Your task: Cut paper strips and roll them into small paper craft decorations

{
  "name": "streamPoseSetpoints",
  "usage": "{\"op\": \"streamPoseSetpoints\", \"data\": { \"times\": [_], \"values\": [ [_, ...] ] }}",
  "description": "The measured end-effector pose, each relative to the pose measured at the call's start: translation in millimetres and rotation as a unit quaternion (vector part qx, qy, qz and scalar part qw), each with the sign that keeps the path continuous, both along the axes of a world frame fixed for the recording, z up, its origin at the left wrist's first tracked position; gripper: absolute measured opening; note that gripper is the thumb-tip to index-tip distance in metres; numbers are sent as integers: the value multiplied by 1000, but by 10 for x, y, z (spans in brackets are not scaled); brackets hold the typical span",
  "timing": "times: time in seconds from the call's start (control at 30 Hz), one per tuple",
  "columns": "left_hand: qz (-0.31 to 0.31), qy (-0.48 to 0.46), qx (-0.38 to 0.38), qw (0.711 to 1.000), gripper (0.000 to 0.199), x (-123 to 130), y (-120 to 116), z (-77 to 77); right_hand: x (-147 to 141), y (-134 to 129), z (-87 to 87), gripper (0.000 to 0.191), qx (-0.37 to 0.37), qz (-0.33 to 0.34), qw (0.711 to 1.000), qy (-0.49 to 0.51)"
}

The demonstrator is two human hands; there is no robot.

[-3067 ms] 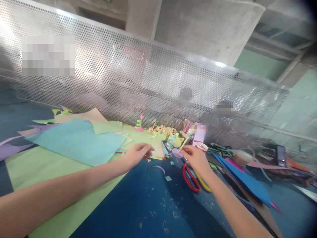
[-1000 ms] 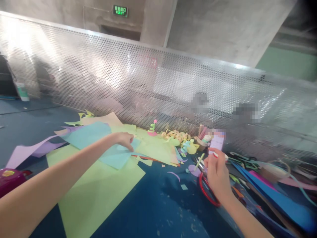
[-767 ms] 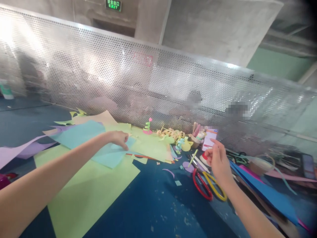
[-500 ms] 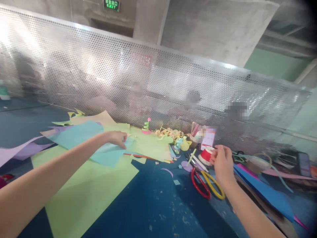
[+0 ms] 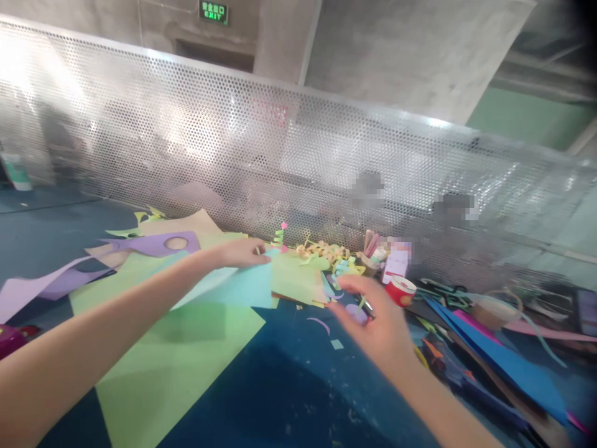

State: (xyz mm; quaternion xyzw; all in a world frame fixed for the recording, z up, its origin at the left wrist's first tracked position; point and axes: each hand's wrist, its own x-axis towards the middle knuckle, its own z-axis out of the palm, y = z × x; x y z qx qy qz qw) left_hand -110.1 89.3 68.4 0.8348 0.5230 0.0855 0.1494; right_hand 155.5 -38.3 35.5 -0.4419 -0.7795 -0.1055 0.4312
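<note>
My left hand [image 5: 243, 252] is pinched at the upper edge of a sheet of light blue paper [image 5: 247, 283], lifting it at a tilt over the green sheets. A large light green sheet [image 5: 186, 367] lies below, partly covered by my forearm. My right hand [image 5: 373, 314] is open, thumb and fingers apart, above the table to the right of the blue paper, with nothing seen between them. Beside its wrist, scissors show only a bit of yellow handle [image 5: 420, 358]. A small red cup-like thing with a white rim [image 5: 401, 290] stands just behind the right hand.
A purple sheet with a round hole [image 5: 152, 244] lies at the left among other papers. Curled paper scraps [image 5: 326, 251] and a small spiral paper piece [image 5: 278, 238] sit along the perforated metal screen [image 5: 224, 155]. Blue paper strips [image 5: 504, 354] lie at the right.
My left hand has moved right, drawing the blue paper along and uncovering the holed purple sheet. My right hand has left the red cup-like thing, which is turned over, and moved left, opening.
</note>
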Motion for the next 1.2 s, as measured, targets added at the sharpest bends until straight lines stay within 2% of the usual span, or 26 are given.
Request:
{"op": "streamPoseSetpoints", "data": {
  "times": [0.07, 0.13, 0.23, 0.33, 0.43, 0.57, 0.63, 0.77, 0.93, 1.1, 1.2],
  "values": [
    [-25, -7, 6, 1000, 50, 187, -177, -31, -261, -166, -75, 36, -33, 103, 989, -104],
    [-57, -12, 27, 998, 45, 358, -345, -116, -443, -297, -159, 40, -31, 145, 972, -183],
    [-113, -36, 25, 993, 39, 529, -524, -292, -544, -361, -290, 29, -19, 141, 958, -250],
    [-136, -44, 1, 990, 40, 562, -615, -403, -503, -300, -401, 23, -50, 147, 948, -276],
    [-146, -44, -8, 988, 44, 470, -695, -371, -440, -233, -426, 15, -132, 139, 938, -290],
    [-178, -18, -40, 983, 45, 289, -894, -234, -402, -228, -288, 16, -227, 89, 915, -321],
    [-229, 24, -85, 969, 46, 228, -1018, -210, -377, -244, -192, 18, -266, 58, 906, -325],
    [-273, 84, -47, 957, 41, 183, -1182, -270, -275, -246, -74, 22, -319, 75, 906, -267],
    [-268, 40, -30, 962, 8, 157, -1154, -325, -146, -174, -74, 26, -343, 97, 907, -226],
    [-244, 10, 38, 969, 13, 130, -1103, -379, -130, -148, -115, 24, -323, 69, 921, -209],
    [-233, -3, 36, 972, 9, 121, -1094, -424, -155, -160, -136, 20, -319, 46, 923, -210]
  ]
}}
